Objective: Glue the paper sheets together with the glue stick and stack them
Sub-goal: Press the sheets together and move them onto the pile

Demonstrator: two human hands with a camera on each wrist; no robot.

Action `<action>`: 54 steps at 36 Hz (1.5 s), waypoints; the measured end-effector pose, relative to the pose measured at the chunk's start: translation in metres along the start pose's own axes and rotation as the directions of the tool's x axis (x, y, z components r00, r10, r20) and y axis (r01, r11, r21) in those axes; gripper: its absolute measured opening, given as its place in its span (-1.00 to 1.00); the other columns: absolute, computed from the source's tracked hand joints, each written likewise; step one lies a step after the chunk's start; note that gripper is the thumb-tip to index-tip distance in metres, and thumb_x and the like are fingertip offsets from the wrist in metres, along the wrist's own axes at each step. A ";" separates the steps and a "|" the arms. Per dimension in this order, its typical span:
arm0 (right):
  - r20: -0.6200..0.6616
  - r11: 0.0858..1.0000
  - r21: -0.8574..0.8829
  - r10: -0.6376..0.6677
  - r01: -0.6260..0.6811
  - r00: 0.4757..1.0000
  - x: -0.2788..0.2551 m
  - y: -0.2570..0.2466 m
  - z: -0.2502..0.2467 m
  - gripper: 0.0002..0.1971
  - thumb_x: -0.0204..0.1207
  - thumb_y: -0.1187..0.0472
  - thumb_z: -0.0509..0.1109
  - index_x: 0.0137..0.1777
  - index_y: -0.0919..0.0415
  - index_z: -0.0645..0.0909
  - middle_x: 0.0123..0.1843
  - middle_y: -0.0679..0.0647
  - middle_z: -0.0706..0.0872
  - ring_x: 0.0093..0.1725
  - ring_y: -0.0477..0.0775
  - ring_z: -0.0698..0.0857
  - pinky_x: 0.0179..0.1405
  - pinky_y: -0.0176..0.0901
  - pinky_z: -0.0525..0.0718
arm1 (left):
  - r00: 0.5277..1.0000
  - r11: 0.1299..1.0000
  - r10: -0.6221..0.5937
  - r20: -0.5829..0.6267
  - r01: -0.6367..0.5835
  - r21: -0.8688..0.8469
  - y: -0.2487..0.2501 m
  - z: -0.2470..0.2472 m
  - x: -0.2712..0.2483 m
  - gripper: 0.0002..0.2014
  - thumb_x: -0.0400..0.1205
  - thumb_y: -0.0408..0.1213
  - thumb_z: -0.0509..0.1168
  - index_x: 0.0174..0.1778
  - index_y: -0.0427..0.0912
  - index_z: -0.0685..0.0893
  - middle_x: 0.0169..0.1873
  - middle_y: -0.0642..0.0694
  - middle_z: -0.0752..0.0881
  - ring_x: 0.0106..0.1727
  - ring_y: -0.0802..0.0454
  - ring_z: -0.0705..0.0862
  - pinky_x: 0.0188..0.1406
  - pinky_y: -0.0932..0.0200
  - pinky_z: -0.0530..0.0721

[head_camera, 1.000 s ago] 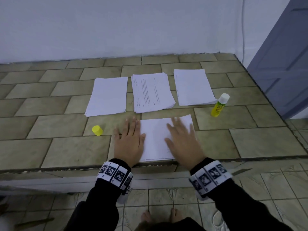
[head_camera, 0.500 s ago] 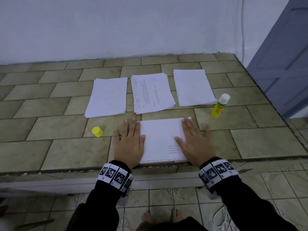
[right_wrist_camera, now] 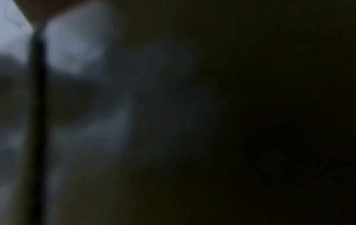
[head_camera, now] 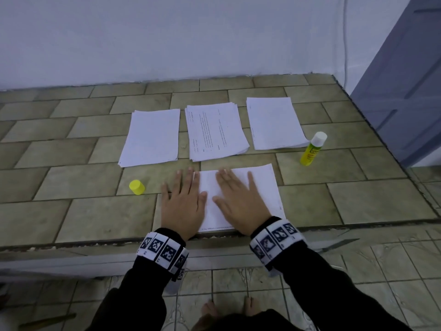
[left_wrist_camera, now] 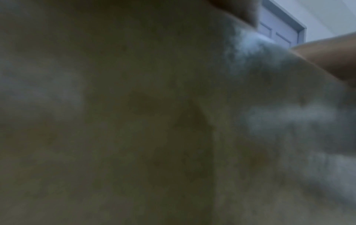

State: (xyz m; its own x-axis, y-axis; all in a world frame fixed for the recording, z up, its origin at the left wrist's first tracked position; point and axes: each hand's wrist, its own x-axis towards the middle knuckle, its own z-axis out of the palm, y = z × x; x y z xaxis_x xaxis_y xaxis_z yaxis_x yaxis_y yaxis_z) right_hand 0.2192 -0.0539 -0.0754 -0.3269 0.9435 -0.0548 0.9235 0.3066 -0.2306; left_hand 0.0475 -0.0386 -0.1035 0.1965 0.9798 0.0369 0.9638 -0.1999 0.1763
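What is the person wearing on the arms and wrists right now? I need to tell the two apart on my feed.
Both arms are in long black sleeves. Each wrist carries a white band of square black-and-white coded marker tiles: one behind the left hand at, one behind the right hand at. The hands are bare: no gloves, no rings visible. The bands look alike.

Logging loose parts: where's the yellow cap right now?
In the head view the yellow cap sits on the tiled ledge, just left of the left hand and in front of the leftmost paper stack.
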 end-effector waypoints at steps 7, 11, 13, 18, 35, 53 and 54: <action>-0.046 0.989 -0.052 0.137 -0.140 0.989 -0.004 0.032 0.011 -0.20 0.55 -0.24 -0.43 0.72 0.15 -0.02 0.74 -0.02 0.01 0.71 -0.10 -0.02 0.62 0.31 -0.29 | 1.000 1.000 -0.008 0.009 0.008 0.003 0.001 -0.001 -0.001 -0.30 0.70 0.07 -0.31 0.70 -0.18 0.25 0.70 -0.10 0.22 0.71 -0.18 0.17 0.60 -0.43 0.14; -0.062 0.965 -0.069 0.247 -0.251 0.967 -0.019 0.068 0.000 -0.18 0.51 -0.23 -0.49 0.73 0.11 -0.08 0.75 -0.06 -0.05 0.71 -0.11 -0.06 0.62 0.31 -0.30 | 1.000 1.000 -0.011 0.012 0.010 0.003 0.000 0.000 0.000 -0.27 0.67 0.09 -0.40 0.73 -0.15 0.16 0.73 -0.05 0.12 0.74 -0.14 0.06 0.64 -0.38 0.02; -0.058 0.962 -0.094 0.251 -0.256 0.966 -0.023 0.074 -0.004 -0.18 0.49 -0.22 -0.52 0.73 0.11 -0.09 0.75 -0.06 -0.05 0.71 -0.13 -0.06 0.62 0.30 -0.32 | 1.000 1.000 -0.011 0.008 0.011 -0.001 0.000 0.000 0.000 -0.28 0.69 0.09 -0.37 0.72 -0.16 0.17 0.72 -0.06 0.14 0.74 -0.14 0.08 0.63 -0.40 0.05; -0.073 0.956 -0.025 0.290 -0.293 0.954 -0.019 0.070 -0.011 -0.16 0.48 -0.19 -0.53 0.71 0.12 0.01 0.74 -0.06 0.04 0.70 -0.14 0.02 0.62 0.27 -0.32 | 1.000 1.000 -0.011 0.004 0.011 -0.010 0.001 0.000 0.000 -0.30 0.69 0.08 -0.33 0.71 -0.16 0.21 0.71 -0.06 0.18 0.73 -0.14 0.12 0.61 -0.41 0.08; -0.098 0.976 -0.088 0.192 -0.201 0.976 -0.019 0.062 0.008 -0.11 0.53 -0.35 -0.52 0.72 0.15 0.04 0.74 -0.01 0.06 0.71 -0.09 0.03 0.57 0.36 -0.28 | 0.999 1.000 -0.012 0.031 0.011 0.006 0.001 -0.001 -0.001 -0.23 0.63 0.12 -0.46 0.74 -0.12 0.07 0.74 -0.02 0.02 0.75 -0.10 -0.04 0.65 -0.34 -0.09; -0.026 0.998 -0.043 -0.041 0.040 0.999 -0.002 0.001 0.015 -0.24 0.62 -0.25 -0.24 0.69 0.22 0.13 0.72 0.10 0.12 0.71 0.03 0.06 0.61 0.40 -0.18 | 0.999 1.000 -0.011 0.037 0.010 0.024 0.002 -0.002 0.001 -0.34 0.71 0.04 -0.21 0.65 -0.23 0.35 0.66 -0.14 0.32 0.67 -0.21 0.29 0.52 -0.47 0.24; -0.022 0.998 -0.042 -0.052 0.051 0.998 -0.001 0.002 0.018 -0.23 0.62 -0.27 -0.23 0.69 0.20 0.14 0.72 0.09 0.12 0.71 0.03 0.07 0.62 0.38 -0.14 | 1.000 1.000 -0.008 0.029 0.007 0.027 0.002 -0.001 0.001 -0.36 0.72 0.03 -0.18 0.63 -0.24 0.38 0.64 -0.15 0.36 0.64 -0.23 0.34 0.49 -0.48 0.29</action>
State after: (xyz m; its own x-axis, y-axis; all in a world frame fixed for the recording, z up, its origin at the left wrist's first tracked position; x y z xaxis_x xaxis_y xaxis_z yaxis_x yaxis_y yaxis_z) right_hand 0.2173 -0.0566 -0.0932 -0.3697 0.9289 -0.0218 0.9134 0.3590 -0.1920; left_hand 0.0494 -0.0378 -0.1022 0.1940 0.9810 0.0073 0.9697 -0.1929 0.1497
